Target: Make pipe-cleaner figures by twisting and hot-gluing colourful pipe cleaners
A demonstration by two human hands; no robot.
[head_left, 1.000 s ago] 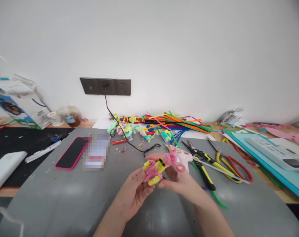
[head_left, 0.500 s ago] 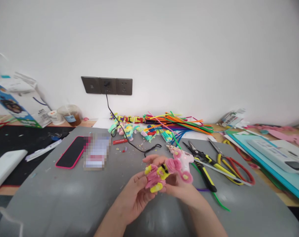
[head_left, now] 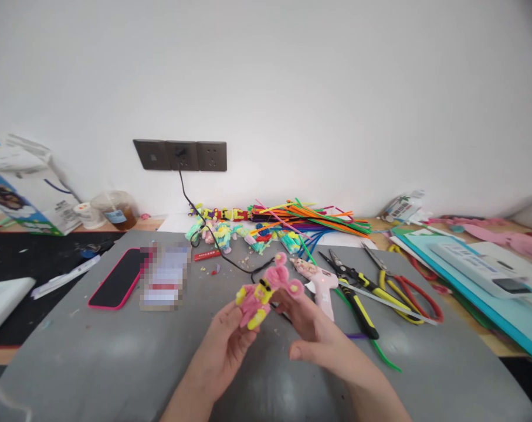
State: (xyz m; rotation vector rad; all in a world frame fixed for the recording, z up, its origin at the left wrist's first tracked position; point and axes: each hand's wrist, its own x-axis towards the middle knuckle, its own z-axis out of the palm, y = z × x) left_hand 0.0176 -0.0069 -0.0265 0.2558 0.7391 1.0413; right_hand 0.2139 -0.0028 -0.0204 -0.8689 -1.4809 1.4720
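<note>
A small pink and yellow fuzzy figure (head_left: pixel 252 305) with round pink loops on its head is held above the grey mat (head_left: pixel 138 357). The fingers of my left hand (head_left: pixel 226 340) are closed round its lower left side. On its right, my right hand (head_left: pixel 312 328) has its thumb spread away from the fingers, whose tips are partly hidden behind the pink loops. A pink glue gun (head_left: pixel 322 287) lies just beyond my right hand, and pliers (head_left: pixel 358 287) with black and yellow handles lie further right.
Colourful pipe cleaners (head_left: pixel 309 217) and clay-like pieces (head_left: pixel 224 234) lie along the back. A black cable (head_left: pixel 184 190) runs from the wall socket (head_left: pixel 180 155). A phone (head_left: pixel 120 278) is at left; red-handled pliers (head_left: pixel 419 296) and blue folders (head_left: pixel 472 281) are at right.
The figure has shifted left and tilted, with its pink loops higher. My right thumb has come away from it and spread out. The whole view has shifted slightly.
</note>
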